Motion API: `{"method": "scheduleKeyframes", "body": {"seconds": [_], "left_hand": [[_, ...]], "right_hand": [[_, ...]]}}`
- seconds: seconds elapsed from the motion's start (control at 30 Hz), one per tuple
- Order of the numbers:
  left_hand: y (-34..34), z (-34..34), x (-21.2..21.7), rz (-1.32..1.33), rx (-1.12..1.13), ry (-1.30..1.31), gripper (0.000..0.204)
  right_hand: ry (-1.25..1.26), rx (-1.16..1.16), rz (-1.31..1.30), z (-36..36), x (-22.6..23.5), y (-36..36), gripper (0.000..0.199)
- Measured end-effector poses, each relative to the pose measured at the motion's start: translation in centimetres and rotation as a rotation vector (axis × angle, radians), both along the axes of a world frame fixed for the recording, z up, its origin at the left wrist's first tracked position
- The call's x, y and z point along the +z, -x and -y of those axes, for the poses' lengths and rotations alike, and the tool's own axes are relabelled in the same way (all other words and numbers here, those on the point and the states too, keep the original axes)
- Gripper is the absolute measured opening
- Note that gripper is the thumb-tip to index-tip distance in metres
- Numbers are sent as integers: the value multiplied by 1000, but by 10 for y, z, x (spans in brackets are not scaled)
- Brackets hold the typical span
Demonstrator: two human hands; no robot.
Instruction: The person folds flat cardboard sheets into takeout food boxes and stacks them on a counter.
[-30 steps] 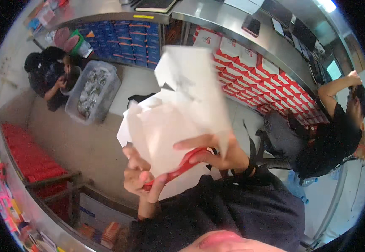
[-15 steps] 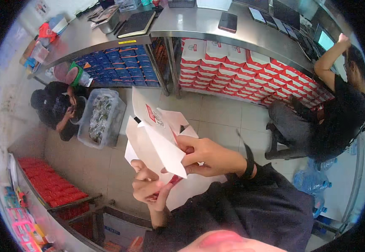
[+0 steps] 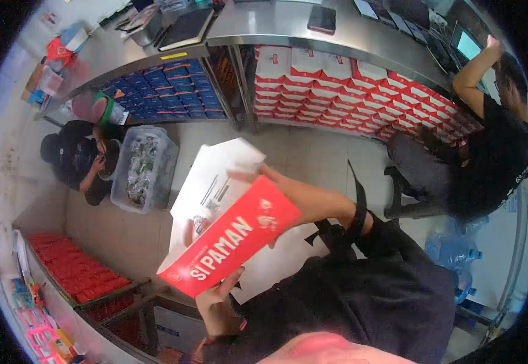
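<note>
At the centre of the frame the person holds a flat red-and-white carton blank (image 3: 227,227) up in both hands, its red printed panel facing the camera and the white panel behind it reaching toward the upper middle. To fold this well, I judge that the creases should be kept square and the board gripped near its edges, so that the panels bend along the scored lines and not across the print. The left hand (image 3: 218,303) grips the lower red edge from beneath, fingers (image 3: 230,280) curled closed on the card. The right hand (image 3: 270,182) comes from the right behind the blank, its fingers pressed to the white panel and partly hidden, clasping the upper part. Behind, stacked red-and-white boxes (image 3: 361,91) fill the shelf under the steel table (image 3: 276,30) across the top.
</note>
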State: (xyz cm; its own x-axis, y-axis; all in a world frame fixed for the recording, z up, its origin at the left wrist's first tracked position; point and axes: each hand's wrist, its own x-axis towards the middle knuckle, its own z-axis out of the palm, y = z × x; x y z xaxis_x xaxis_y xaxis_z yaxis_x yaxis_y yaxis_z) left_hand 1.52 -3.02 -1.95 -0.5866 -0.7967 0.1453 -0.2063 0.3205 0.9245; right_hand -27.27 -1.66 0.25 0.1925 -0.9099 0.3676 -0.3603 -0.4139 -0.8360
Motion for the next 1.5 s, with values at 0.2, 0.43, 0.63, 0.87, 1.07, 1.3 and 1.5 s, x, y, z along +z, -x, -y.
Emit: {"method": "scheduleKeyframes", "body": {"seconds": [0.2,0.43,0.63,0.87,1.07,1.3,1.5], "left_hand": [[20,20,-24,442,-78,248,53],[31,20,-13,556,-414,699,39],[34,34,2,210,-381,163,15],[39,14,31,360,-277,-227,9],[45,9,34,198,-210,-149,24],[43,3,32,235,-224,-30,28],[38,3,42,183,-301,41,27]], "right_hand": [[346,-291,-180,-22,4,-47,87],[268,-124,-425,-52,-13,-71,37],[66,-25,183,-50,22,-11,17],[119,44,-56,-50,33,-23,32],[85,-38,-219,-49,36,-17,35],[-32,244,-407,-41,45,-21,25],[122,344,-505,-26,51,-26,32]]}}
